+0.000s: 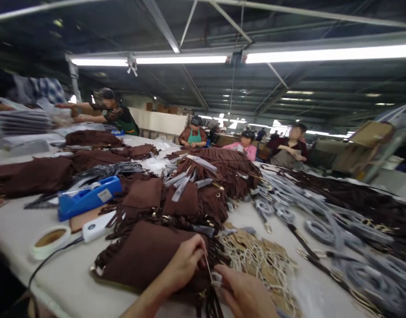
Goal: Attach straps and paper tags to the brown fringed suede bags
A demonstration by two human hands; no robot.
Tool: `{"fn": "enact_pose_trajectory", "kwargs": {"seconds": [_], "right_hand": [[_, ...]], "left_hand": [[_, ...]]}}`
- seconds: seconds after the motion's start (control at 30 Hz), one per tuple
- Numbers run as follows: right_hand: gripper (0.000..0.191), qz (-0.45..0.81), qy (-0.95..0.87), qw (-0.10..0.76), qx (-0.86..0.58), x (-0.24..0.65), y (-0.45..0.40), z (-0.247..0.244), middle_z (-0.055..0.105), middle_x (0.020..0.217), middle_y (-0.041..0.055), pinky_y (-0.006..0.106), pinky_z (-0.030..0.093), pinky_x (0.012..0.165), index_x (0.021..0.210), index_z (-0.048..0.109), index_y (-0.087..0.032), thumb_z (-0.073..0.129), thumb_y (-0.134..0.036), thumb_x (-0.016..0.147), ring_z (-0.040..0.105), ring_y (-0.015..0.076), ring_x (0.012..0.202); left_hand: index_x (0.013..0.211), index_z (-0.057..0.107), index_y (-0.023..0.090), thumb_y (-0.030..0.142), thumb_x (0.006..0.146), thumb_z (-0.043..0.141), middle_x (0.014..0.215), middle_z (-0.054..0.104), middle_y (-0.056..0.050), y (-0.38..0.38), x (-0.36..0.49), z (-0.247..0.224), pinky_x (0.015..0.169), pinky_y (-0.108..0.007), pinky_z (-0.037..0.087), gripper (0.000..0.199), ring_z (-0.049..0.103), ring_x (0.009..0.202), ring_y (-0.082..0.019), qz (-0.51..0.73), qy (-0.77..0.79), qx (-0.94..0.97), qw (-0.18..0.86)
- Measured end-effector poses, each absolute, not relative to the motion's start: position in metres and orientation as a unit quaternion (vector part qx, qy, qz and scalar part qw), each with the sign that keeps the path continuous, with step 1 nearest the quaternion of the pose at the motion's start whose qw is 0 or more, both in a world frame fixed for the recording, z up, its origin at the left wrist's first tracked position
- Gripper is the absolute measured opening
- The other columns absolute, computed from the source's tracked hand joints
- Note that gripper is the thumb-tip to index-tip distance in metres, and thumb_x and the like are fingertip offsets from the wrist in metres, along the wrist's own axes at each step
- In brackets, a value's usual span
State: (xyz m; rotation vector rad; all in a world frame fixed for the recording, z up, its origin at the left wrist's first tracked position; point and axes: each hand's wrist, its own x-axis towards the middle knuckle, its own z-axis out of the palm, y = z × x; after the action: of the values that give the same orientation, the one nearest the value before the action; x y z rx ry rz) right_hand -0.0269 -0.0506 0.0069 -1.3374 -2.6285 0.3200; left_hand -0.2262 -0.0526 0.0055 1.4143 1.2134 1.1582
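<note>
A brown fringed bag (143,249) lies flat on the table in front of me, its zip edge towards me. Over its right side, my left hand (188,260) is closed in a pinch on a thin white string (208,265), which runs taut down towards the other hand. Thumb and fingers of my right hand (244,289) close around a small clear plastic piece (217,279) at the bag's right edge, beside its dark fringe. Just beyond that hand lies a pile of tan tags (272,260) with white strings.
Past the bag are more brown bags (181,198) in a heap. To the left stand a blue tape dispenser (90,196), a tape roll (50,240) and a white device (99,226) with a cable. Plastic-wrapped straps (322,229) cover the right side. Several people work across the table.
</note>
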Motion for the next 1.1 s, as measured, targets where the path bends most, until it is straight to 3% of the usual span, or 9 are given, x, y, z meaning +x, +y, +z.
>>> {"fn": "enact_pose_trajectory", "kwargs": {"seconds": [0.07,0.17,0.33,0.5,0.63,0.77,0.87,1.1], "right_hand": [[0.033,0.085,-0.89,0.024,-0.447,-0.032,-0.044,0.037,0.074,0.095,0.0064,0.035,0.047,0.076,0.108,0.069,-0.029,0.052,-0.015,0.083,0.068,0.0288,0.092],[0.025,0.069,-0.91,0.033,-0.408,-0.044,-0.035,0.063,0.073,0.092,0.007,0.038,0.042,0.085,0.098,0.07,-0.025,0.053,-0.015,0.083,0.065,0.0282,0.095],[0.039,0.113,-0.914,0.05,-0.386,-0.054,-0.029,0.054,0.073,0.102,0.0076,0.027,0.042,0.078,0.115,0.062,-0.022,0.045,-0.004,0.084,0.067,0.0222,0.096],[0.042,0.12,-0.902,0.025,-0.414,-0.059,-0.024,0.06,0.073,0.103,0.0116,0.029,0.041,0.075,0.121,0.062,-0.02,0.052,-0.009,0.081,0.067,0.0268,0.095],[0.028,0.301,-0.867,0.115,-0.38,-0.063,-0.017,0.064,0.071,0.088,0.0044,0.025,0.04,0.073,0.094,0.071,-0.019,0.055,-0.008,0.073,0.063,0.0202,0.087],[0.014,0.397,-0.81,0.148,-0.405,-0.068,-0.009,0.056,0.055,0.059,-0.0038,0.021,0.035,0.057,0.07,0.066,-0.017,0.054,-0.017,0.077,0.051,0.0126,0.06],[0.013,0.412,-0.796,0.168,-0.41,-0.07,-0.006,0.052,0.051,0.056,-0.0059,0.021,0.034,0.056,0.065,0.065,-0.016,0.057,-0.019,0.075,0.046,0.0104,0.056],[0.015,0.39,-0.785,0.225,-0.426,-0.067,-0.003,0.043,0.056,0.06,-0.0043,0.022,0.037,0.063,0.063,0.064,-0.017,0.057,-0.019,0.075,0.051,0.0124,0.064]], "left_hand": [[0.081,0.053,0.019,0.02,0.081,0.045,0.063,0.059,0.002,-0.049,-0.23,0.012,0.053,-0.023,0.039,0.009,0.056,0.06,-0.014,0.484,0.49,0.562,0.457],[0.082,0.052,0.02,0.028,0.082,0.044,0.063,0.059,0.001,-0.046,-0.231,0.018,0.052,-0.023,0.04,0.012,0.057,0.06,-0.015,0.514,0.489,0.545,0.448],[0.081,0.05,0.02,0.035,0.085,0.044,0.06,0.056,0.003,-0.044,-0.23,0.014,0.051,-0.023,0.038,0.016,0.051,0.055,-0.014,0.552,0.496,0.521,0.421],[0.078,0.05,0.021,0.031,0.084,0.049,0.061,0.047,0.006,-0.043,-0.231,0.016,0.053,-0.022,0.034,0.012,0.042,0.055,-0.012,0.576,0.496,0.521,0.388],[0.075,0.051,0.021,0.03,0.085,0.05,0.062,0.046,0.006,-0.043,-0.229,0.022,0.055,-0.023,0.034,0.013,0.041,0.056,-0.012,0.587,0.478,0.536,0.375],[0.075,0.051,0.021,0.03,0.084,0.05,0.061,0.047,0.006,-0.041,-0.228,0.021,0.055,-0.023,0.034,0.013,0.042,0.055,-0.012,0.584,0.468,0.542,0.383],[0.075,0.051,0.021,0.031,0.084,0.051,0.06,0.048,0.006,-0.04,-0.228,0.019,0.053,-0.022,0.034,0.013,0.042,0.054,-0.012,0.584,0.468,0.538,0.388],[0.083,0.055,0.02,0.041,0.078,0.058,0.063,0.055,0.004,-0.044,-0.227,0.011,0.047,-0.022,0.037,0.022,0.049,0.052,-0.013,0.557,0.479,0.49,0.469]]}}
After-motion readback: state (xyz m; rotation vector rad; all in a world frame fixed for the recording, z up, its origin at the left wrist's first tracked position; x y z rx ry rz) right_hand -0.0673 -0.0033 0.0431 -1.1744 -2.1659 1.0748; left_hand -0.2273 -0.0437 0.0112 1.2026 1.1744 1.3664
